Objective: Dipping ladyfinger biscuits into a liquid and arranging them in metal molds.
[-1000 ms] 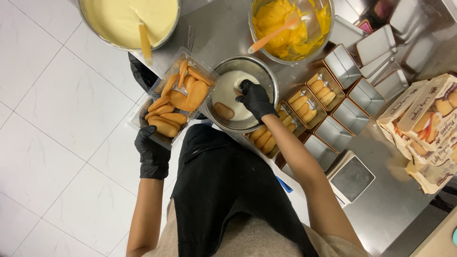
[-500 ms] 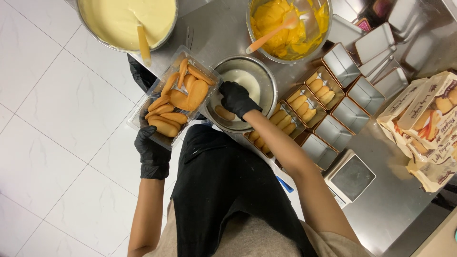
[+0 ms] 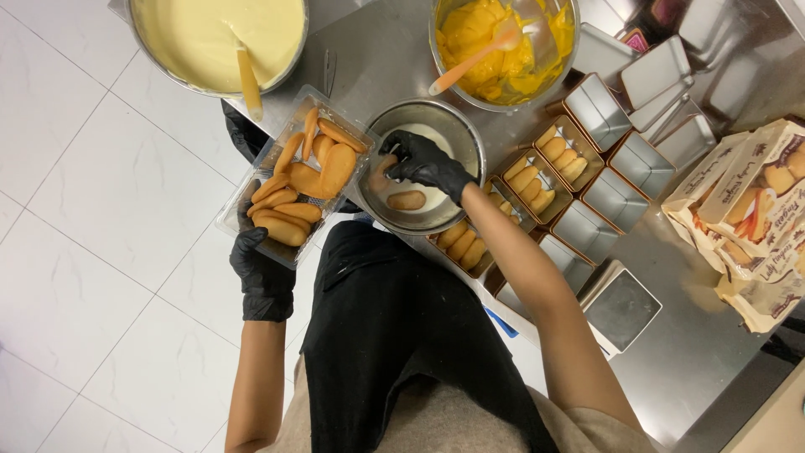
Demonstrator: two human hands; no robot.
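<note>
— So, what has the left hand [image 3: 265,281] got?

— It holds a clear plastic tray [image 3: 295,176] of sponge fingers [image 3: 323,168] from below, out over the white tiled floor [image 3: 92,168] at the edge of the worktop [image 3: 721,335]. The gloved fingers are curled around the tray's near end, gripping it.

— And the right hand [image 3: 423,161]?

— Also in a black glove, it is down inside the small steel bowl [image 3: 459,134], which has pale liquid in it. The fingers are bent and pinching one biscuit [image 3: 379,174] at the bowl's left side. A second biscuit [image 3: 407,200] lies in the liquid just beside the hand, near the front wall of the bowl.

— Where does that bowl stand?

— On the worktop, touching the tray's corner, between the tray and a row of small square tins [image 3: 616,200].

— Are the tins filled?

— Some are. The ones just behind the forearm hold biscuits packed side by side [image 3: 532,178]; the ones further right show only bare metal.

— What else is up there?

— A large bowl of pale yellow cream [image 3: 210,38] with a spatula [image 3: 247,80] stuck in it, behind the tray. Next to it is a bowl of deeper yellow mix [image 3: 503,42] with a spoon [image 3: 474,59] resting in it. Opened biscuit packets [image 3: 755,218] lie at the far right.
</note>
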